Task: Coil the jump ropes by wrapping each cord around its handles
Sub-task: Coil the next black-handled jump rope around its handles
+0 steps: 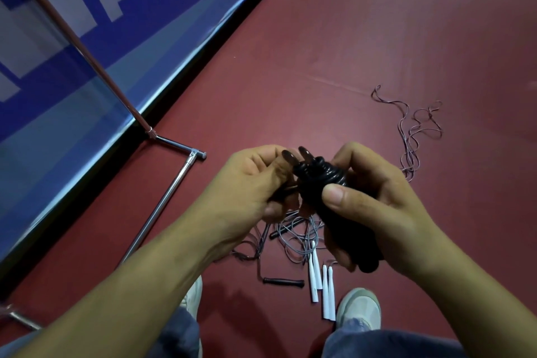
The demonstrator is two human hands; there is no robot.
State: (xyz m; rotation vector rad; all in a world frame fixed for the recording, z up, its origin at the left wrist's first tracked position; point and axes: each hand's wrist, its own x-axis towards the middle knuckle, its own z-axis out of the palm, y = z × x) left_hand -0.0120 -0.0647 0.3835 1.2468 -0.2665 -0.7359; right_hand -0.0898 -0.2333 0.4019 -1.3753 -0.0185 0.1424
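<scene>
My right hand point(374, 209) grips a pair of black jump-rope handles point(337, 212) held together, thumb pressed on top, with black cord coiled round their upper end point(319, 173). My left hand point(252, 186) pinches the loose end of that black cord beside the coil. On the red floor below lie several uncoiled ropes: white handles point(327, 291), a black handle point(283, 282), another black handle point(283, 228) and a tangle of grey cord point(296, 238).
A thin pinkish cord point(412, 131) lies loose on the floor to the right. A chrome stand point(171, 192) and a blue banner point(87, 46) run along the left. My two shoes point(360, 308) stand at the bottom beside the white handles.
</scene>
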